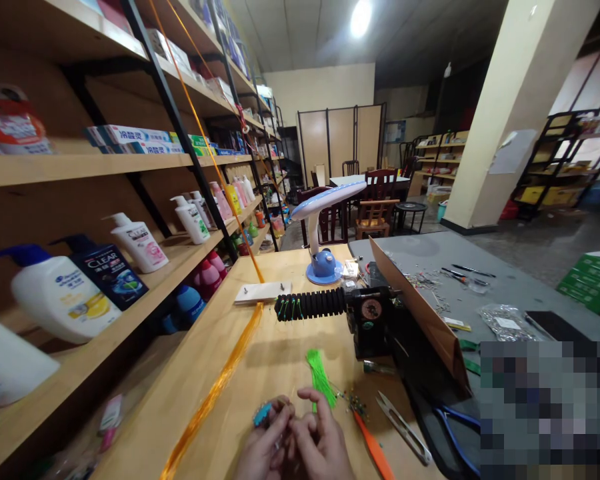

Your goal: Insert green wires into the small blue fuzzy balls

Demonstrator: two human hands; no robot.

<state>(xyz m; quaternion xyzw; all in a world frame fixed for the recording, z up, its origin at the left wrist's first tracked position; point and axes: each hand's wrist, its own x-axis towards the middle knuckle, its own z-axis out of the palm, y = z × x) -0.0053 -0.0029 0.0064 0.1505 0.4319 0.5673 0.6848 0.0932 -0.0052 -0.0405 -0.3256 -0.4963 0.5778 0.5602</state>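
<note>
Landmark: black roller (325,304), ribbed, lying crosswise on the wooden table (270,353), green threads (294,308) wrapped about its left end.

Left hand (266,441): one, on the near side of the roller and well apart from it; fingers curled, closed on a blue piece (263,415) that sticks out at the outer side.

Right hand (321,441): one, just beside the left, nearer than the roller; forefinger raised, other fingers bent in toward the left fingertips — whether they pinch anything cannot be told.

Green bundle (320,377): one, strands, between roller and right hand.

Pins (356,404): a small cluster, nearer than the roller, toward its right; beside them an orange handle (374,447).

Snips (403,427): one pair, metal, nearer than the roller and farther right — blades pointing toward it.

White plate (263,293): one, two screws, just beyond the roller's left end. Orange thread (215,393): one long hank, running from beneath the plate toward the near edge, left of the roller.

Lamp (324,265): one, blue base, behind the roller.
</note>
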